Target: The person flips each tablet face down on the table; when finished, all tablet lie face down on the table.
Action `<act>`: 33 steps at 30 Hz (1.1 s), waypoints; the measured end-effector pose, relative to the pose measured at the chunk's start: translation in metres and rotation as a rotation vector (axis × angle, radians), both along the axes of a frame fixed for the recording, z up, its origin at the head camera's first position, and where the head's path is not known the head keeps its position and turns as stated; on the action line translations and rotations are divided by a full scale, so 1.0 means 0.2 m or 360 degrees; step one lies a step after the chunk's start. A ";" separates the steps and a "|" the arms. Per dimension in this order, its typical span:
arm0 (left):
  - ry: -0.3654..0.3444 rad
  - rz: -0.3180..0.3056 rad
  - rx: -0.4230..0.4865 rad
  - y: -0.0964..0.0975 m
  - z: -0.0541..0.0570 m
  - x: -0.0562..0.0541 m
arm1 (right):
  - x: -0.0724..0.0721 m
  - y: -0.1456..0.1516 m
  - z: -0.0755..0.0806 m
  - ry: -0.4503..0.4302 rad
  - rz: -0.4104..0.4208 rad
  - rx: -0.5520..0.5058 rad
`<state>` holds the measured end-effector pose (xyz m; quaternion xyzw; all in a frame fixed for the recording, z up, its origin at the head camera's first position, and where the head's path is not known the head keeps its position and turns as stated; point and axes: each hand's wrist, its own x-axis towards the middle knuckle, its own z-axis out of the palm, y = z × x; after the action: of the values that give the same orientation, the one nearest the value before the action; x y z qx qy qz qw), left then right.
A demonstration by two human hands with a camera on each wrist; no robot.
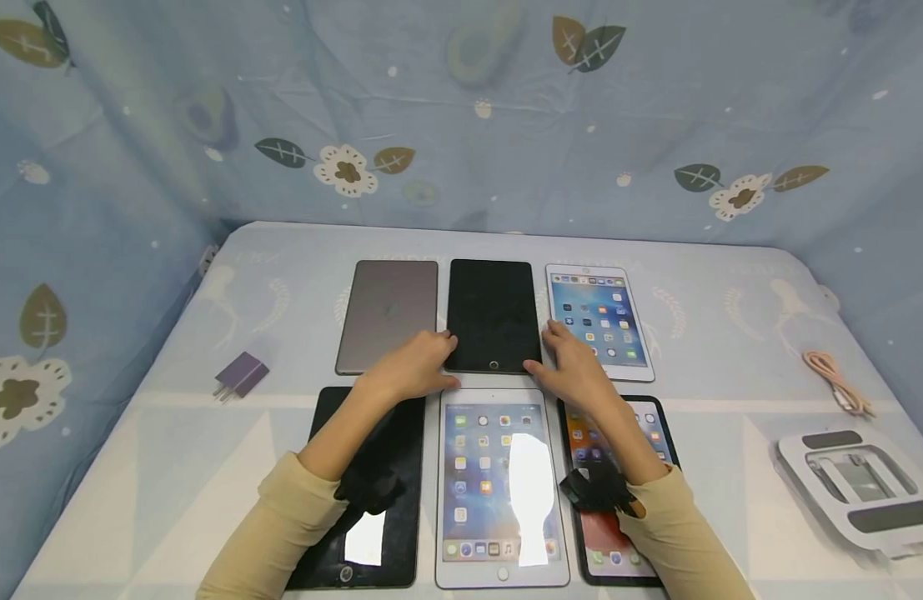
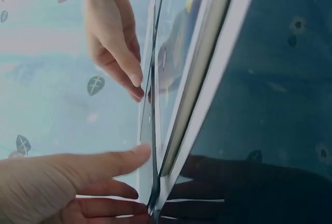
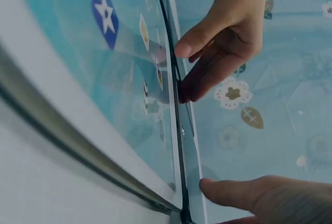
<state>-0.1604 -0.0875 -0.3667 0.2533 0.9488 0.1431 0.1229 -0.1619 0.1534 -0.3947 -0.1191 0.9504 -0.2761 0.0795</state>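
In the head view, a black-fronted tablet (image 1: 494, 312) with a dark screen lies in the middle of the back row. My left hand (image 1: 412, 367) is at its lower left corner, fingertips at the edge and thumb over the gap in front. On the other side, my right hand (image 1: 577, 371) has its fingertips right at the tablet's right edge, thumb by the lower right corner. Both wrist views show the thumbs and fingers nearly straight, as with the left hand (image 2: 78, 182) and the right hand (image 3: 275, 198). Neither hand is curled round the tablet.
Beside it lie a grey tablet (image 1: 389, 308) and a lit white tablet (image 1: 599, 312). In front are a black tablet (image 1: 401, 533), a white tablet (image 1: 476, 483) and a black-framed lit tablet (image 1: 604, 542). A purple charger (image 1: 242, 375), coiled cable (image 1: 836, 379) and white stand (image 1: 806, 467) lie outward.
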 end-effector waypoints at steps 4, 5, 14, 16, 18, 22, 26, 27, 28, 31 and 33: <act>-0.0006 0.0009 -0.0004 0.00 -0.02 -0.01 | -0.01 0.00 -0.02 0.0019 -0.0016 0.0036; -0.0007 0.0012 -0.0002 0.01 -0.02 -0.02 | -0.01 0.00 -0.03 0.0030 -0.0021 0.0040; -0.0001 0.0050 0.0058 0.02 -0.05 -0.03 | -0.02 -0.04 -0.06 -0.0030 -0.0188 -0.0188; 0.0010 0.0052 0.0072 0.01 -0.05 -0.03 | -0.03 -0.05 -0.06 -0.0094 -0.0246 -0.0302; 0.0009 0.0058 0.0083 0.01 -0.05 -0.03 | -0.04 -0.05 -0.06 -0.0175 -0.0303 -0.0430; 0.0007 0.0078 0.0102 0.02 -0.06 -0.02 | -0.04 -0.05 -0.04 -0.0299 -0.0438 -0.0643; 0.0050 0.0078 0.0121 0.03 -0.06 -0.02 | -0.03 -0.06 0.00 -0.0317 -0.0483 -0.0897; 0.0061 0.0078 0.0126 0.03 -0.06 -0.02 | -0.03 -0.06 0.01 -0.0316 -0.0468 -0.0976; 0.0069 0.0077 0.0133 0.04 -0.06 -0.02 | -0.02 -0.06 0.03 -0.0312 -0.0444 -0.1039; 0.0089 0.0078 0.0156 0.05 -0.05 -0.02 | -0.01 -0.06 0.07 -0.0297 -0.0383 -0.1138; 0.0084 0.0065 0.0166 0.07 -0.05 -0.02 | 0.00 -0.05 0.09 -0.0271 -0.0351 -0.1145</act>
<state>-0.1645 -0.0737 -0.3771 0.2435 0.9480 0.1881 0.0815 -0.1625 0.1428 -0.3762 -0.0130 0.7899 -0.6077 0.0811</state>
